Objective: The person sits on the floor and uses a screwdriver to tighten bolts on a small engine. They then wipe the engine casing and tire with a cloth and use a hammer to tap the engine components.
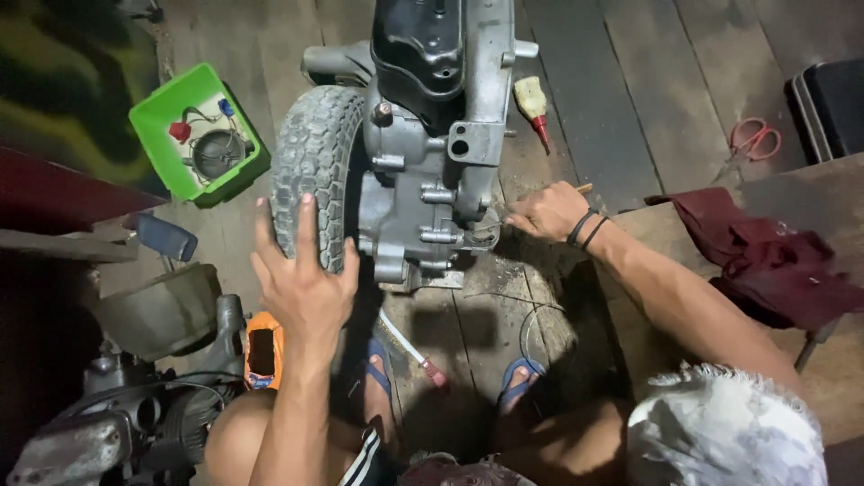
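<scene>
Resting left hand on tyre, right hand at engine casing.

Engine casing top (cut off)

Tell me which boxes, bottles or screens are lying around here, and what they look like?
Green tub: floor, left of the tyre; square, holds small parts.
Squeeze bottle: floor, right of the engine; yellowish, red nozzle.
Orange device: beside the left hand's wrist; dark screen.
Blue flat object: floor, below the tub; kind unclear.
</scene>
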